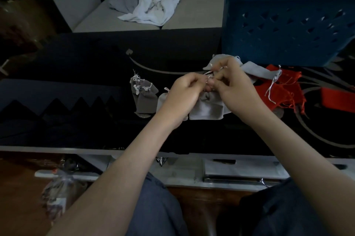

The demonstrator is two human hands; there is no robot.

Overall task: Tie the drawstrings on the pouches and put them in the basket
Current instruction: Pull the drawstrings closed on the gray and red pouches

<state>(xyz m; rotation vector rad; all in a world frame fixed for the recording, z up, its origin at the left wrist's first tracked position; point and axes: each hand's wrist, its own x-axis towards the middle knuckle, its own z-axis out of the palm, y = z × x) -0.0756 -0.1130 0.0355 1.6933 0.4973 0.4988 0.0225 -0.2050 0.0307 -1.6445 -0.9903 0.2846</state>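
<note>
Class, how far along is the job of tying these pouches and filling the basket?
Done: dark grey pouches lie tied on the left. In hand: left hand and right hand pinch the strings of a light grey pouch. Left: red pouches with loose strings, then moving everything into the blue basket.

Pouch I'm holding (pixel 207 108): pale grey cloth, matt, soft short nap. Its drawstring (pixel 208 72): thin whitish cord, slight sheen. Tied pouches (pixel 144 95) to my left: darker grey cloth, same matt look, pale cord. Red pouches (pixel 278 93): matt red cloth, red strings fraying at the ends. Basket (pixel 288 24): blue moulded plastic, smooth, dull sheen, cut-out walls. Table top (pixel 86 59): black, glossy, smooth, grey printed swirls. Sofa (pixel 192 16): pale woven cloth, matt. Towels (pixel 153 5) on it: white and grey, rough terry. Floor (pixel 17 168): brown wood, polished.
</note>
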